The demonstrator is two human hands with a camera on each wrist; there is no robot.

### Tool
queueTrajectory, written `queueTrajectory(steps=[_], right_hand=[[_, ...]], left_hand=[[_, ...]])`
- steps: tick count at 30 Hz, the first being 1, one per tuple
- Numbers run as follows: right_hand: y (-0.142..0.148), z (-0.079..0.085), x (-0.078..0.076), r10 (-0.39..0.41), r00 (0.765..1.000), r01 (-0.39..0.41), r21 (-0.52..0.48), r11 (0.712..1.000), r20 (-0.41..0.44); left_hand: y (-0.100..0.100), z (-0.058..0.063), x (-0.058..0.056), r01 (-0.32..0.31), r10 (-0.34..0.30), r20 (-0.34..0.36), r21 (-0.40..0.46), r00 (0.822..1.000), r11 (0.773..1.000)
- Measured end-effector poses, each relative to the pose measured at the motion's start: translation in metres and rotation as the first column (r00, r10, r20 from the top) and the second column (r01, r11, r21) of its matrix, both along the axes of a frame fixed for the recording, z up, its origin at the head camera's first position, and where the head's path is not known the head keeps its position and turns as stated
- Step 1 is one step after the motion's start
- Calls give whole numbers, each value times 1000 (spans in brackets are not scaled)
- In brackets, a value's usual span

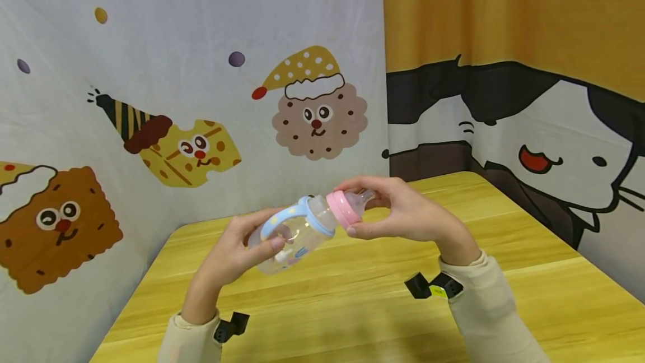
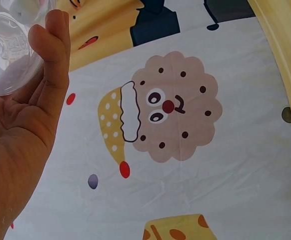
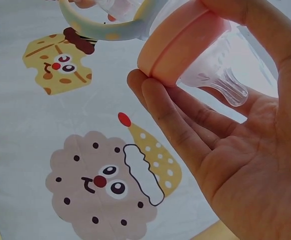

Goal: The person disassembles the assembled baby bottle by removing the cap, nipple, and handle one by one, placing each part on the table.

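Observation:
A clear baby bottle [image 1: 282, 251] with a light blue, yellow-dotted handle [image 1: 284, 218] is held tilted above the table, its top toward the right. My left hand [image 1: 237, 248] grips its body, thumb on the near side; the left wrist view shows the bottle's round base [image 2: 5, 55] against the fingers. At the bottle's neck sits a pink collar [image 1: 344, 209] with a clear nipple [image 1: 361, 200]. My right hand [image 1: 403, 212] pinches that collar between thumb and fingers. In the right wrist view the nipple [image 3: 218, 75] points into the palm. Whether the collar is fully seated cannot be told.
A wood-grain table [image 1: 322, 318] lies beneath both hands. Behind it hangs a white cloth [image 1: 201, 60] with cartoon biscuits, and at the right an orange cloth [image 1: 504, 21] with a cartoon cat. Black wrist cameras [image 1: 232, 326] sit on both cuffs.

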State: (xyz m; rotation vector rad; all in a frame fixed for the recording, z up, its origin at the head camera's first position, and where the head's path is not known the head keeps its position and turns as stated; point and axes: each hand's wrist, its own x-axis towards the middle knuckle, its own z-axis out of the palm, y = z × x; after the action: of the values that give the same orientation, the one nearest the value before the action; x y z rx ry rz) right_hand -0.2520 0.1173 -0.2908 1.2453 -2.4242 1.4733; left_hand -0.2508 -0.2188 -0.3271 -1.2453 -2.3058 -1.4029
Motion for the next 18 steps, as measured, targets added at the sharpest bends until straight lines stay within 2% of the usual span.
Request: queueTrajectory(steps=[11,18], right_hand=[[-1,0,-1,16,1000,-16,2,1000,-6],[0,0,-1,25,1000,-25,4,1000,2]], left_hand=[[-2,-1,0,2,-2,-18,0,1000,1000],[-2,0,0,6,-6,-1,1,1000,1000]])
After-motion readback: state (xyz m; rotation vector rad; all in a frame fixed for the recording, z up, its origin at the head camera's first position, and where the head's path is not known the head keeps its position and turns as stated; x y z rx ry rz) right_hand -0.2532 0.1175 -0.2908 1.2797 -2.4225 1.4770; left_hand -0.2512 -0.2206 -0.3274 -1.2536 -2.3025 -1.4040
